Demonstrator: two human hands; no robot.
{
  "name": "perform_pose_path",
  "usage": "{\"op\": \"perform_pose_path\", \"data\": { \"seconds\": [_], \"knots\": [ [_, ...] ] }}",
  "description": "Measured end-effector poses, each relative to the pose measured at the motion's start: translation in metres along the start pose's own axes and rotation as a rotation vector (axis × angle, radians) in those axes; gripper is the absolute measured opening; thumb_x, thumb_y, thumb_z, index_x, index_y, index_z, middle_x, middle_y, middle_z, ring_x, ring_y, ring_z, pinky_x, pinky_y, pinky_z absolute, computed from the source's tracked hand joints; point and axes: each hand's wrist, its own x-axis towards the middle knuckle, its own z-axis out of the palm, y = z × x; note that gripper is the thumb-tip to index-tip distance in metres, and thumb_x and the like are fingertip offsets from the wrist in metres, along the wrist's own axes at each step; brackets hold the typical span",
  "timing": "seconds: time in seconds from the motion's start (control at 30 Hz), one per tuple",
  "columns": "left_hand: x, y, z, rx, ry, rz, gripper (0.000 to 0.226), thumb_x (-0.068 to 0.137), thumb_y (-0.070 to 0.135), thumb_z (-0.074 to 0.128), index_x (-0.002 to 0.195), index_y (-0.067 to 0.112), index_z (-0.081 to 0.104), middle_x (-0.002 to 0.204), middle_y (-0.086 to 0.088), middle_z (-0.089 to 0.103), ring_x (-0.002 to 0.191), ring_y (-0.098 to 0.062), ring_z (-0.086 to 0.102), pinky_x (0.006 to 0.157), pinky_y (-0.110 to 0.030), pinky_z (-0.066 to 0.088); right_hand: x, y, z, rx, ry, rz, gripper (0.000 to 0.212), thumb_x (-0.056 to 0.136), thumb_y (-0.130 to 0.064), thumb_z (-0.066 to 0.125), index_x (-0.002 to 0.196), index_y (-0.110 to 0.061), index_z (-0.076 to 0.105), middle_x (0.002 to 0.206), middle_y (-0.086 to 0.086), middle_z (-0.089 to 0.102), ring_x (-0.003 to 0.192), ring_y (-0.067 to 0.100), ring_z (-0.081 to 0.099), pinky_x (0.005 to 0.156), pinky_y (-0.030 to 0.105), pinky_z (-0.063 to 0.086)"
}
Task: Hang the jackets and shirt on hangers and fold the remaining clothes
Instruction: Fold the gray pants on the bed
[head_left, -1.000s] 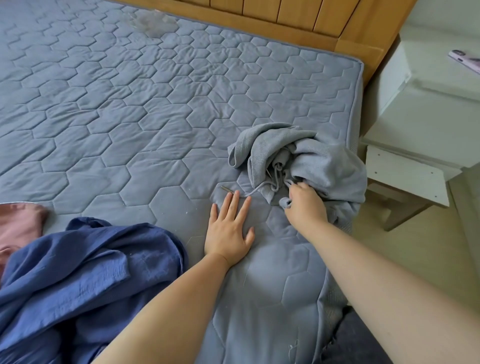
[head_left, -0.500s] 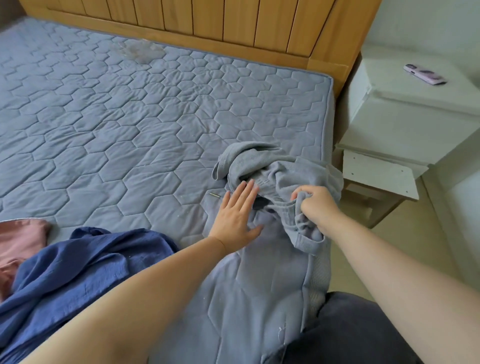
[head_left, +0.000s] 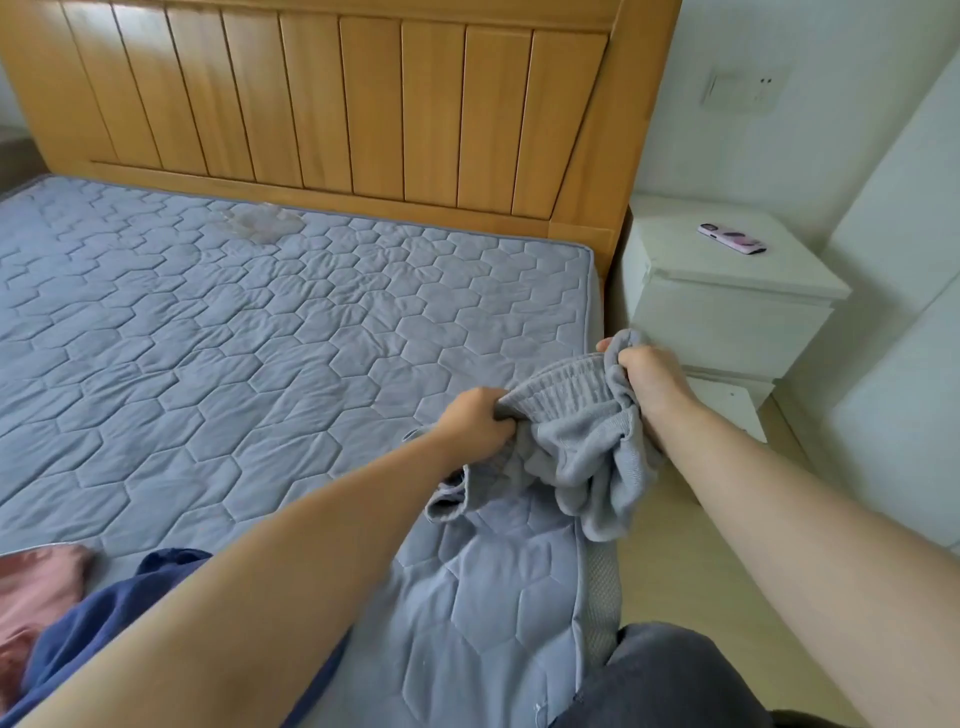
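Note:
A grey pair of sweatpants (head_left: 576, 441) with a ribbed elastic waistband is lifted just above the right edge of the blue quilted mattress (head_left: 260, 338). My left hand (head_left: 475, 423) grips the left end of the waistband. My right hand (head_left: 644, 376) grips the right end, fingers curled round bunched cloth. The waistband is stretched between both hands and the legs hang crumpled below. A dark blue garment (head_left: 104, 623) and a pink garment (head_left: 36, 587) lie at the mattress's near left corner, partly hidden by my left arm.
A wooden headboard (head_left: 337, 104) stands behind the mattress. A white nightstand (head_left: 727, 312) sits right of the bed with a phone (head_left: 732, 245) in a pink case on top. Pale floor runs between bed and nightstand. My dark-clad knee (head_left: 670, 680) is at the bottom.
My left hand left the mattress and took the waistband. Both hands lifted the grey sweatpants and pulled the waistband apart. The view tilted up toward the headboard.

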Motion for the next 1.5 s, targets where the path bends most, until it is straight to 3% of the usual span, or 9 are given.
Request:
{"op": "perform_pose_path", "data": {
  "seconds": [0.2, 0.33, 0.47, 0.7, 0.83, 1.0, 1.2, 1.33, 1.5],
  "knots": [
    [0.002, 0.028, -0.071, 0.203, -0.012, 0.098, 0.013, 0.087, 0.006, 0.052, 0.095, 0.007, 0.063, 0.092, -0.005, 0.062, 0.087, -0.022, 0.054, 0.071, -0.031, 0.043, -0.015, -0.023, -0.003, -0.324, 0.116, -0.152, 0.057, 0.074, -0.069, 0.059, 0.084, -0.013, 0.058, 0.079, 0.002, 0.061, 0.080, 0.021, 0.059, 0.075, 0.033, 0.046],
    [-0.006, 0.036, -0.097, 0.387, 0.253, 0.107, 0.022, 0.085, 0.005, 0.043, 0.098, 0.015, 0.057, 0.088, -0.007, 0.062, 0.080, -0.029, 0.056, 0.064, -0.036, 0.046, -0.032, -0.039, 0.008, -0.824, -0.270, -0.242, 0.057, 0.064, -0.039, 0.085, 0.105, -0.010, 0.057, 0.097, 0.000, 0.062, 0.087, 0.018, 0.061, 0.072, 0.028, 0.050],
    [-0.016, 0.038, -0.115, 0.482, 0.184, 0.178, 0.015, 0.090, 0.027, 0.059, 0.100, 0.015, 0.058, 0.087, -0.005, 0.061, 0.081, -0.027, 0.057, 0.064, -0.035, 0.045, -0.039, -0.057, 0.015, -1.315, -0.080, -0.280, 0.018, 0.075, -0.021, 0.067, 0.078, -0.016, 0.051, 0.081, 0.004, 0.057, 0.074, 0.022, 0.058, 0.055, 0.027, 0.043],
    [-0.028, 0.036, -0.160, 0.476, -0.120, -0.093, 0.026, 0.076, 0.030, 0.077, 0.091, 0.011, 0.067, 0.077, 0.000, 0.061, 0.078, -0.021, 0.060, 0.066, -0.030, 0.048, -0.047, -0.084, 0.009, -0.430, 0.127, -0.160, 0.024, 0.074, -0.008, 0.064, 0.065, -0.011, 0.042, 0.056, 0.010, 0.051, 0.057, 0.024, 0.054, 0.053, 0.027, 0.040],
    [-0.046, 0.043, -0.187, -0.177, -0.163, -0.247, 0.006, 0.085, 0.010, 0.065, 0.089, 0.006, 0.065, 0.091, -0.016, 0.068, 0.081, -0.031, 0.064, 0.074, -0.040, 0.052, -0.062, -0.094, 0.007, -0.165, -0.112, -0.031, 0.023, 0.076, -0.002, 0.060, 0.061, -0.013, 0.046, 0.059, 0.007, 0.048, 0.059, 0.019, 0.050, 0.059, 0.029, 0.038],
    [-0.060, 0.071, -0.235, -0.389, -0.315, -0.337, 0.009, 0.081, 0.007, 0.064, 0.088, 0.004, 0.066, 0.084, -0.012, 0.072, 0.084, -0.029, 0.066, 0.091, -0.043, 0.051, -0.072, -0.136, -0.001, -0.111, -0.370, -0.050, 0.027, 0.082, -0.008, 0.054, 0.059, -0.016, 0.042, 0.064, 0.002, 0.039, 0.055, 0.011, 0.038, 0.056, 0.024, 0.032],
    [-0.027, 0.084, -0.249, 0.089, 0.031, -0.181, 0.035, 0.083, 0.017, 0.069, 0.116, 0.007, 0.064, 0.108, -0.014, 0.067, 0.103, -0.033, 0.062, 0.084, -0.035, 0.052, -0.038, -0.145, 0.021, -0.434, 0.062, -0.226, 0.012, 0.078, -0.014, 0.065, 0.082, -0.011, 0.055, 0.077, 0.002, 0.049, 0.075, 0.020, 0.050, 0.062, 0.027, 0.039],
    [0.012, 0.076, -0.210, 0.663, 0.589, -0.037, 0.084, 0.092, 0.024, 0.059, 0.152, 0.029, 0.001, 0.145, -0.012, 0.040, 0.131, -0.030, 0.038, 0.106, -0.047, 0.033, 0.012, -0.131, 0.043, -0.333, 0.451, -0.401, 0.085, 0.090, -0.029, 0.063, 0.152, -0.013, 0.006, 0.154, 0.009, 0.027, 0.137, 0.026, 0.034, 0.109, 0.037, 0.033],
    [0.048, 0.016, -0.120, 0.742, 0.300, -0.148, 0.088, 0.095, 0.016, 0.046, 0.147, 0.033, -0.022, 0.159, -0.005, -0.017, 0.146, -0.027, -0.014, 0.116, -0.056, 0.000, 0.057, -0.053, 0.058, -0.567, 0.396, -0.278, 0.075, 0.098, -0.034, 0.047, 0.153, -0.016, 0.000, 0.160, 0.007, 0.011, 0.143, 0.028, 0.025, 0.112, 0.041, 0.028]
  ]
}}
